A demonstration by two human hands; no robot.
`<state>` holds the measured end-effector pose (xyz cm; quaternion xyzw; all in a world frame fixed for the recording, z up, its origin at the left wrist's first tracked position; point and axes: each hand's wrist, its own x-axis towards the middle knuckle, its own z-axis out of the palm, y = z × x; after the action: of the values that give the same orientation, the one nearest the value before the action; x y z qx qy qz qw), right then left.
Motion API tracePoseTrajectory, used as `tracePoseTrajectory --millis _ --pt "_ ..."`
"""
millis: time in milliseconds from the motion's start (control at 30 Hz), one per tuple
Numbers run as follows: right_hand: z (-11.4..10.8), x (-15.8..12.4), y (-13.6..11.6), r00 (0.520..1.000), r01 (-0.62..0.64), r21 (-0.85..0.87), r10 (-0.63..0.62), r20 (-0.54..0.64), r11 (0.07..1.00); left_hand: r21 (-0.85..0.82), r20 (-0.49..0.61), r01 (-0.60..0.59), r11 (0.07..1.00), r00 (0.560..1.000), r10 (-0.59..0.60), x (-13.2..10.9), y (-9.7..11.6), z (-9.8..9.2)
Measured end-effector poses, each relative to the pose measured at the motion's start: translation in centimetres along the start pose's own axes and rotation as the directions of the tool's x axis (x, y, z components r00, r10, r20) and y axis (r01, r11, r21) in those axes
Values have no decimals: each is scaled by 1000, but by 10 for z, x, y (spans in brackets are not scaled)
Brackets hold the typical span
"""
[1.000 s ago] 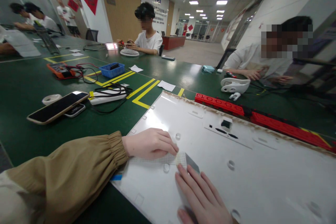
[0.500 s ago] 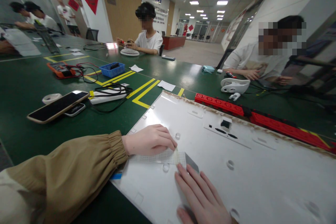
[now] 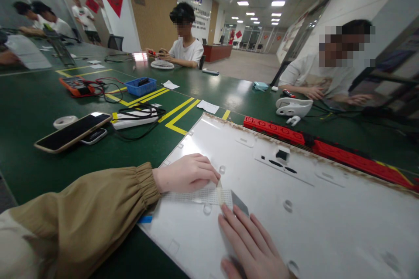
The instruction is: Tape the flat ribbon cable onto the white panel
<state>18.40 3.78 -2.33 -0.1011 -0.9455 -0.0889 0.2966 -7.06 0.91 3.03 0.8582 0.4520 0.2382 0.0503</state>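
A large white plastic panel (image 3: 337,226) with raised rings and slots lies in front of me. Across its left part runs a pale strip with a fine printed or perforated pattern (image 3: 203,196), ending beside a grey patch (image 3: 240,203). A narrow yellowish piece of tape (image 3: 219,193) crosses that strip near its right end. My left hand (image 3: 191,174) pinches the upper end of the tape between thumb and fingers. My right hand (image 3: 252,242) rests with fingers outstretched on the panel, its fingertips touching the tape's lower end and the grey patch.
Red power strips (image 3: 275,130) lie along the panel's far edge. Leftward are a phone (image 3: 73,133), a tape roll (image 3: 64,122), a white box with black cable (image 3: 135,118), a blue tray (image 3: 140,86) and an orange multimeter (image 3: 77,86). People sit around the green table (image 3: 137,157).
Both hands keep almost the same place on the tape and panel. The person at the right has shifted slightly.
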Motion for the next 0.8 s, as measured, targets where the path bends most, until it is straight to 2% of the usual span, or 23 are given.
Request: tracePoseTrajectory --millis 333,467,533,633,700,800 --pt "2 0 0 1000 1 36 -1 -5 999 51 -109 44 998 993 -38 -2 -2 1" --pt "2 -2 0 1000 6 29 -6 -2 1000 42 -167 18 999 986 -11 -2 -1 0" --pt "1 -2 1 1000 10 13 -10 3 1000 29 -133 -37 999 990 41 -3 -1 -1" --pt "-1 0 3 998 59 -25 -59 28 998 6 7 -131 991 991 131 -2 1 -1" --pt "-3 2 5 995 90 -44 -88 41 995 -18 72 -142 990 987 143 -2 2 -1" --pt "-4 2 6 995 91 -44 -89 41 995 -69 77 -102 992 991 107 -1 2 -1"
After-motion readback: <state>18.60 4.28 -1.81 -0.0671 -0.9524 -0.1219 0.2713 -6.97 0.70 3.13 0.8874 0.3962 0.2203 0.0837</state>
